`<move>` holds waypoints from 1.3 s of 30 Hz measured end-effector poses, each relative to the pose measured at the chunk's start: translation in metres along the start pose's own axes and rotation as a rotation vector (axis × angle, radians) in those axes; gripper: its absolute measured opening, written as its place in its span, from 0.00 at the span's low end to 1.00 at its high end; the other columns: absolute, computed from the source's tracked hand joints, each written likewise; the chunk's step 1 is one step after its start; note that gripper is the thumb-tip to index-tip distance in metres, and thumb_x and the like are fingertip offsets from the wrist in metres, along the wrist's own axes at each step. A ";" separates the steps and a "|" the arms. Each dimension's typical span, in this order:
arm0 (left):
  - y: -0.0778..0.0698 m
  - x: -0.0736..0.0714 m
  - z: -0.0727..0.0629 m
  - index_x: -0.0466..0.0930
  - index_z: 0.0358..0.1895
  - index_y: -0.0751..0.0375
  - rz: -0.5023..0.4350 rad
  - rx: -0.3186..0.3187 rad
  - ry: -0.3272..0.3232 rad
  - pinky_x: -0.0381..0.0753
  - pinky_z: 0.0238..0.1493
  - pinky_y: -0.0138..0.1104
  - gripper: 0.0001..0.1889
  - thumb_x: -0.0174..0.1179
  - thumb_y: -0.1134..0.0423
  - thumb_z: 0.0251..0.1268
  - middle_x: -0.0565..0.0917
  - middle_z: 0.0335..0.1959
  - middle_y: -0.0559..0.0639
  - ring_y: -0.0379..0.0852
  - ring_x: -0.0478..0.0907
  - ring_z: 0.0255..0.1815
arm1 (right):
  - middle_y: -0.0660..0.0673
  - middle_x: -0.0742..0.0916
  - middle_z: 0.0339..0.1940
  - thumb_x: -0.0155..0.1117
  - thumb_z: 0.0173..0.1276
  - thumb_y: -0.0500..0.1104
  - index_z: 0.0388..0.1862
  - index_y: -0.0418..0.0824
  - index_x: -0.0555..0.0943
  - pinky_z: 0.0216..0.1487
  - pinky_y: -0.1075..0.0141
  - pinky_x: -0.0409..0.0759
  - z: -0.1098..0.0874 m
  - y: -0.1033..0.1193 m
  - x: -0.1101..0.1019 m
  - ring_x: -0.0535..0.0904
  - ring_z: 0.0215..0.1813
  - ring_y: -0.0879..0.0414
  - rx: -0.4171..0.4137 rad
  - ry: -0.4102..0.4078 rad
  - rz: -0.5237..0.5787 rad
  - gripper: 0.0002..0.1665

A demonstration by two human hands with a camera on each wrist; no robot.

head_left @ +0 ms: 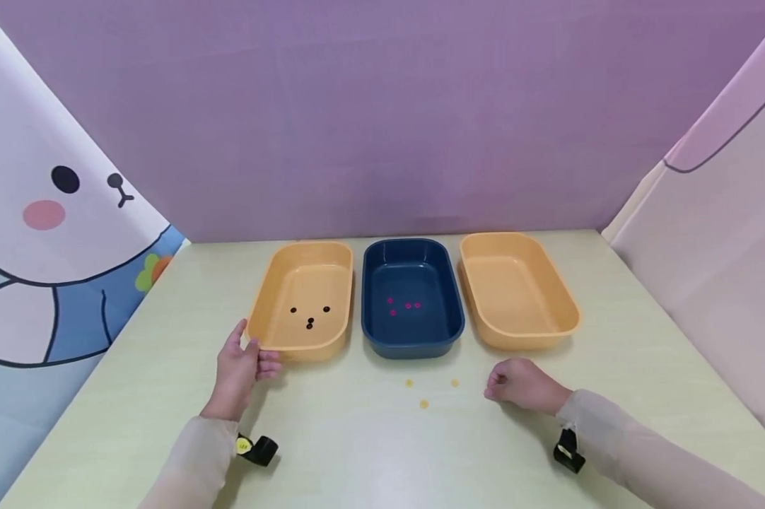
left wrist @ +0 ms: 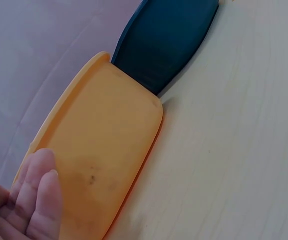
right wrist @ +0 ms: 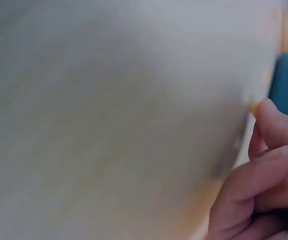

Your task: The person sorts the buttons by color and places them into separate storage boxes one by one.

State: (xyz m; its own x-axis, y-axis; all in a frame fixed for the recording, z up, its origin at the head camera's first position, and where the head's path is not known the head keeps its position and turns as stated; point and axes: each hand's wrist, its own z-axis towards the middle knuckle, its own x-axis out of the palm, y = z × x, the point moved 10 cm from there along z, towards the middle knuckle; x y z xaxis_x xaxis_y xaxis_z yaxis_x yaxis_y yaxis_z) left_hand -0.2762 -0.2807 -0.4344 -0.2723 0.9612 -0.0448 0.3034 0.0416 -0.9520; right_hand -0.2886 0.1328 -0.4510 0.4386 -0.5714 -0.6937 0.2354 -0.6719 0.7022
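My left hand (head_left: 237,371) is at the near left corner of the left yellow tray (head_left: 315,351), its fingers loosely extended against the outside. Inside that tray lie several small black round pieces (head_left: 310,320). The dark blue tray (head_left: 414,348) in the middle contains several small pink pieces (head_left: 409,306). My right hand (head_left: 525,385), fingers curled, is low over the table in front of the right yellow tray (head_left: 525,341). In the right wrist view, its thumb and finger pinch a small yellow piece (right wrist: 254,107), partly hidden. Small yellow pieces (head_left: 423,404) lie on the table to its left.
The three trays stand in a row on the pale table (head_left: 357,452), near a purple backdrop (head_left: 389,127). A cloth with a cartoon animal (head_left: 45,212) hangs at the left, and a pale cloth (head_left: 726,247) borders the right.
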 end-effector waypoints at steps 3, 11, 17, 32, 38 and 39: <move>0.000 0.000 0.000 0.27 0.77 0.50 0.005 0.001 0.001 0.80 0.27 0.27 0.31 0.31 0.66 0.79 0.80 0.19 0.42 0.35 0.79 0.18 | 0.51 0.82 0.23 0.62 0.59 0.28 0.24 0.37 0.81 0.28 0.69 0.72 -0.001 0.005 -0.004 0.71 0.26 0.60 -0.020 0.007 0.014 0.07; 0.002 -0.004 -0.001 0.27 0.77 0.50 0.002 -0.006 -0.008 0.80 0.28 0.27 0.31 0.31 0.65 0.80 0.80 0.19 0.42 0.36 0.79 0.18 | 0.48 0.84 0.26 0.55 0.57 0.24 0.24 0.35 0.81 0.33 0.68 0.74 0.001 0.023 -0.023 0.73 0.30 0.62 -0.127 0.006 -0.004 0.10; 0.004 -0.005 0.001 0.27 0.77 0.48 -0.041 -0.011 -0.003 0.80 0.28 0.27 0.31 0.32 0.65 0.80 0.81 0.19 0.42 0.35 0.79 0.18 | 0.45 0.85 0.29 0.58 0.62 0.27 0.28 0.32 0.82 0.36 0.64 0.75 0.011 0.028 -0.045 0.74 0.33 0.57 -0.047 0.002 0.039 0.07; 0.005 -0.001 0.001 0.26 0.77 0.52 -0.030 0.000 0.003 0.80 0.27 0.27 0.31 0.31 0.65 0.79 0.80 0.18 0.42 0.35 0.78 0.16 | 0.39 0.80 0.48 0.54 0.73 0.39 0.45 0.29 0.78 0.29 0.64 0.65 0.049 0.023 -0.108 0.70 0.46 0.47 0.138 0.018 0.156 0.13; 0.006 -0.002 0.000 0.27 0.77 0.52 -0.038 -0.009 -0.005 0.80 0.26 0.27 0.31 0.31 0.65 0.80 0.80 0.18 0.42 0.35 0.79 0.16 | 0.37 0.78 0.51 0.52 0.74 0.40 0.50 0.26 0.75 0.25 0.68 0.63 0.067 0.017 -0.120 0.65 0.26 0.58 0.166 0.019 0.151 0.17; 0.007 -0.003 0.000 0.27 0.77 0.52 -0.037 -0.010 -0.006 0.80 0.26 0.27 0.31 0.31 0.65 0.80 0.80 0.18 0.42 0.35 0.79 0.16 | 0.38 0.77 0.50 0.52 0.74 0.40 0.51 0.26 0.74 0.24 0.69 0.63 0.070 0.016 -0.122 0.62 0.23 0.60 0.169 0.024 0.152 0.17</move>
State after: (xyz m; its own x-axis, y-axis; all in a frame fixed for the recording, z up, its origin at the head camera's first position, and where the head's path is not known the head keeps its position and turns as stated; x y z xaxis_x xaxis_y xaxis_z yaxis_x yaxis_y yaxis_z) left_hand -0.2735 -0.2829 -0.4406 -0.2889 0.9573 -0.0116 0.3018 0.0796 -0.9500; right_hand -0.3989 0.1587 -0.3663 0.4793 -0.6618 -0.5764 0.0169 -0.6497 0.7600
